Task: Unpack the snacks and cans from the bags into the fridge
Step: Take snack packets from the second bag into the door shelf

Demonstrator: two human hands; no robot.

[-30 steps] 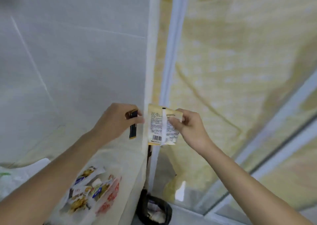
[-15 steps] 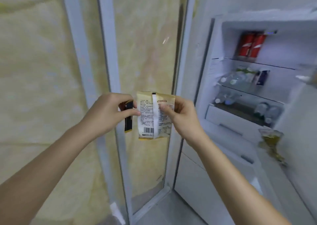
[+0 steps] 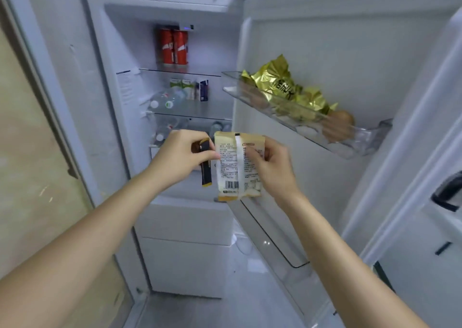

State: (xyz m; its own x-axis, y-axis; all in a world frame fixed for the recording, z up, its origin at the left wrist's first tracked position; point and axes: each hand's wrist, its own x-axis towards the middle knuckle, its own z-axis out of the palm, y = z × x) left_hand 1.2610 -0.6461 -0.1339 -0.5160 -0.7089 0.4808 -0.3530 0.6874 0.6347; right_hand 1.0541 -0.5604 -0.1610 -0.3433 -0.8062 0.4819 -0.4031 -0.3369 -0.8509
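My right hand (image 3: 273, 168) pinches a pale yellow snack packet (image 3: 231, 170) by its upper right part, its back with a barcode facing me. My left hand (image 3: 178, 158) grips a slim black stick packet (image 3: 206, 175) with yellow ends, and its thumb touches the yellow packet's left edge. Both hands are raised in front of the open fridge (image 3: 175, 107), at the level of its lower shelf. Two red cans (image 3: 172, 46) stand on the top shelf.
The middle shelf holds small cartons (image 3: 190, 88) and lying water bottles (image 3: 166, 100). The open door's clear bin (image 3: 325, 137) at the right holds gold foil snack bags (image 3: 280, 82) and brown round items. White drawers (image 3: 185, 240) sit below. A glass panel stands at the left.
My view has swung right, from the bags and glass panel to the open fridge. Both hands kept their hold on the two packets and now sit in front of the shelves.
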